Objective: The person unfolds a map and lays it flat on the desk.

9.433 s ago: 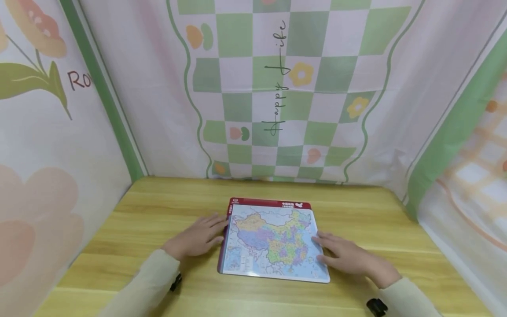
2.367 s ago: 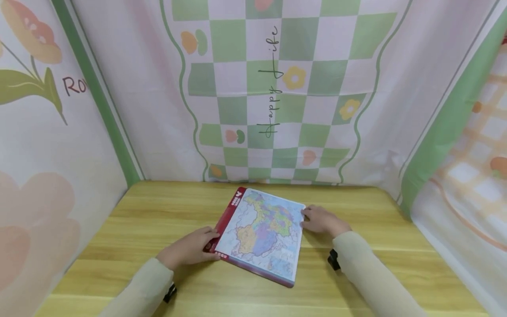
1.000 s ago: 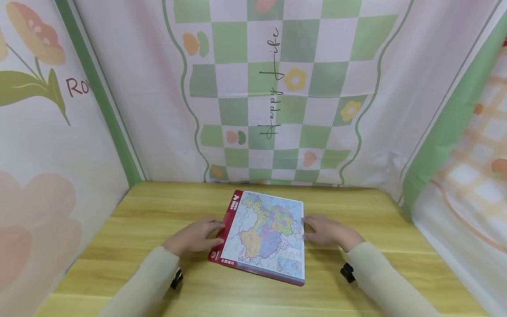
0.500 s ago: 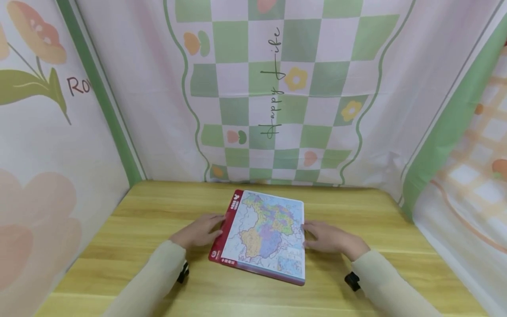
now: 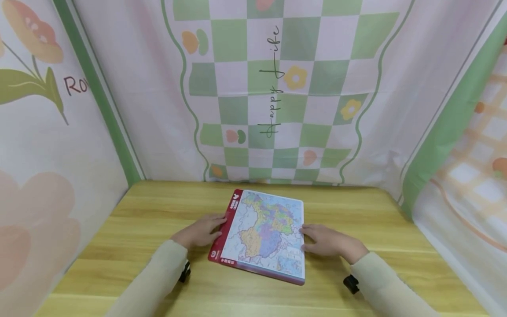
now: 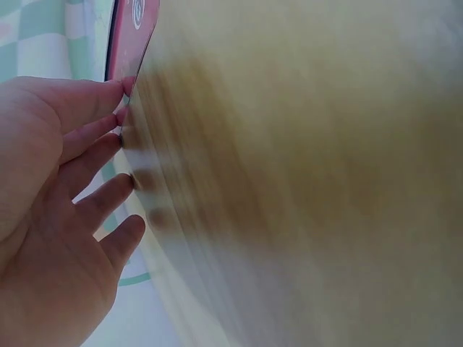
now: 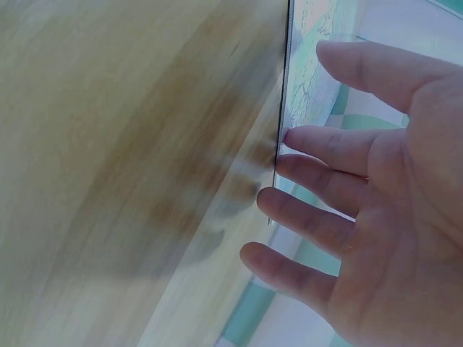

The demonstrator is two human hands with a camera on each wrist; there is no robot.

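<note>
A flat map board (image 5: 261,233) with a red border lies turned on the wooden table, its wide red band along the left side. My left hand (image 5: 200,231) touches that red edge with its fingertips; in the left wrist view, the thumb and fingers of the left hand (image 6: 61,246) reach the edge and are not curled round it. My right hand (image 5: 328,240) rests its fingertips at the opposite edge. In the right wrist view, the fingers of the right hand (image 7: 405,195) are spread and nearly straight beside the dark board edge.
The light wooden table (image 5: 154,202) extends around the board. A curtain (image 5: 269,105) with green checks and lettering hangs behind it, with a floral panel (image 5: 39,176) on the left and another patterned curtain (image 5: 471,167) on the right.
Compared with the oldest frame, the map board has turned about a quarter turn counterclockwise, so its red band moved from far edge to left. In the last second, only the hands shifted slightly along its edges.
</note>
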